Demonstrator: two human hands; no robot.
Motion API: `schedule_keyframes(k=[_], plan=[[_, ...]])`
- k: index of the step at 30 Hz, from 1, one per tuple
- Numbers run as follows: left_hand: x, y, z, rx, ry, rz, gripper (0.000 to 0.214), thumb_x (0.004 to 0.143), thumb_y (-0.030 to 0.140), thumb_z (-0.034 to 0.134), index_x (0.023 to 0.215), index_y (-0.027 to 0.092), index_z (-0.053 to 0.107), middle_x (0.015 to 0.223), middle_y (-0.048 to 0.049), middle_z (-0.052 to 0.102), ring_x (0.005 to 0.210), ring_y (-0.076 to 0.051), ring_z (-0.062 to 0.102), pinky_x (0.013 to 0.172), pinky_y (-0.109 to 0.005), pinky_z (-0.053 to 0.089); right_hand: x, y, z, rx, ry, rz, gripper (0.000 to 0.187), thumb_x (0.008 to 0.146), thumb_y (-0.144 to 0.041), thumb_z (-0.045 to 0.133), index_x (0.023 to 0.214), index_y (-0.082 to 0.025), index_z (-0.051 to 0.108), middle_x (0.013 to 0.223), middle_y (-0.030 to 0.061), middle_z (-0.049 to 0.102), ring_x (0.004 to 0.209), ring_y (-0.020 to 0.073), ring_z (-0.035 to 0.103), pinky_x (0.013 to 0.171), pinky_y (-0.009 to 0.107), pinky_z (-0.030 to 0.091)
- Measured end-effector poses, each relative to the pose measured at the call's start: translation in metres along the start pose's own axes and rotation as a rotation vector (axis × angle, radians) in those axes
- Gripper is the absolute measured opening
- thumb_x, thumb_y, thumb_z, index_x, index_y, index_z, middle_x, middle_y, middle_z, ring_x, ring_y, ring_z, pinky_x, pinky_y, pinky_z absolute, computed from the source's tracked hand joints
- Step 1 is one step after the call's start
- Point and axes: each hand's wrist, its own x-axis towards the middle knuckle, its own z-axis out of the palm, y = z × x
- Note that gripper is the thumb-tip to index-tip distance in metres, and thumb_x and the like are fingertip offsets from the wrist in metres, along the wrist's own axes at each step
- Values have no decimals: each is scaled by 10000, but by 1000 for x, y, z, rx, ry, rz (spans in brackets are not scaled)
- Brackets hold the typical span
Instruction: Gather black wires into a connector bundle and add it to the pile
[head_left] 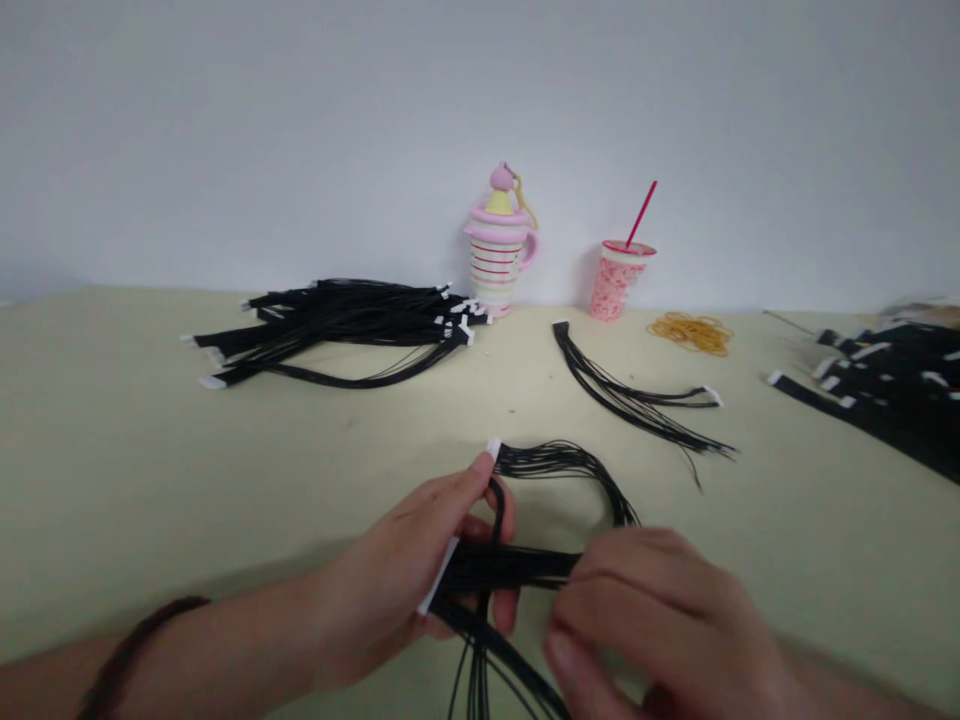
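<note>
A black wire harness (pixel 517 566) with white connectors stretches between my hands at the front of the table. My left hand (pixel 427 555) is closed on it, the thumb pressing a small white connector at the top. A longer white connector lies against the palm of that hand. From the upper connector, a loop of thin black wires curves right and down behind my right hand (pixel 660 620). That hand has its fingers curled around the wires; its fingertips are partly hidden. More black strands hang below my left hand and leave the bottom of the view.
A pile of black wire harnesses (pixel 345 315) lies at the back left, another heap (pixel 900 385) at the right. A single harness (pixel 622 395) rests between them. Behind stand a pink striped mug (pixel 495 255) and a pink cup with straw (pixel 619 283), beside yellow rubber bands (pixel 691 332).
</note>
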Motion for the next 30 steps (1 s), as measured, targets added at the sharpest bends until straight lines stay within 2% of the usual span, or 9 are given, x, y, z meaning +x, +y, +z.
schedule_keyframes(k=[2, 4, 9, 15, 20, 22, 24, 26, 30], plan=[[0, -1, 0, -42, 14, 2, 458, 841, 599, 364, 695, 179, 476, 516, -5, 559, 467, -124, 459, 438, -192, 271, -2, -7, 9, 2, -67, 53, 117, 821, -136, 508, 771, -153, 613, 621, 17, 585, 533, 121, 531, 493, 233, 417], [0, -1, 0, -76, 15, 6, 455, 838, 605, 364, 713, 182, 479, 526, -2, 559, 476, -125, 460, 451, -193, 286, -1, -6, 16, 45, -48, 85, 80, 804, -145, 543, 805, -149, 622, 671, 18, 614, 595, 124, 566, 532, 217, 440], [1, -2, -1, -68, 8, 24, 446, 853, 592, 342, 744, 185, 489, 552, -17, 582, 487, -130, 454, 468, -203, 279, 5, 0, 16, 202, -29, 89, 101, 751, -69, 556, 701, -147, 598, 580, -18, 592, 475, 73, 514, 447, 163, 402], [2, -2, 1, -47, 78, 54, 463, 822, 621, 381, 709, 183, 480, 519, 11, 533, 466, -130, 458, 443, -197, 284, -2, -2, 18, 206, 18, 152, 161, 786, -73, 541, 852, -172, 650, 730, 15, 652, 656, 120, 599, 617, 183, 468], [1, -1, 4, -9, 106, 55, 448, 802, 604, 430, 681, 176, 484, 487, 25, 505, 436, -122, 459, 415, -185, 299, 6, 1, 14, 324, -203, 124, 191, 760, -16, 514, 822, -145, 639, 625, -9, 606, 511, 69, 523, 512, 134, 425], [1, -1, 4, -6, 101, 54, 443, 793, 601, 446, 678, 175, 487, 491, 19, 520, 444, -122, 464, 422, -184, 308, 7, 2, 13, 336, -151, 148, 175, 726, -17, 503, 717, -149, 618, 583, -9, 580, 485, 70, 505, 469, 137, 405], [1, -1, 5, -14, 114, 56, 445, 785, 608, 450, 682, 177, 486, 499, 12, 532, 458, -127, 472, 430, -185, 304, 6, 2, 11, 387, -9, 244, 137, 663, -34, 515, 630, -151, 578, 560, -4, 549, 473, 77, 496, 434, 141, 391], [0, -1, 4, -21, 131, 42, 446, 785, 616, 442, 693, 181, 479, 517, 4, 548, 475, -132, 478, 443, -188, 294, 5, 6, 10, 606, 25, 453, 120, 624, -50, 519, 660, -150, 574, 540, -16, 523, 421, 67, 461, 376, 134, 364], [-1, 1, 3, 23, 102, 6, 431, 830, 595, 384, 728, 186, 471, 543, -15, 591, 489, -131, 462, 462, -197, 271, 7, 24, -1, 1329, -219, 798, 110, 661, -138, 565, 768, -138, 592, 469, -37, 523, 293, 36, 370, 288, 109, 291]])
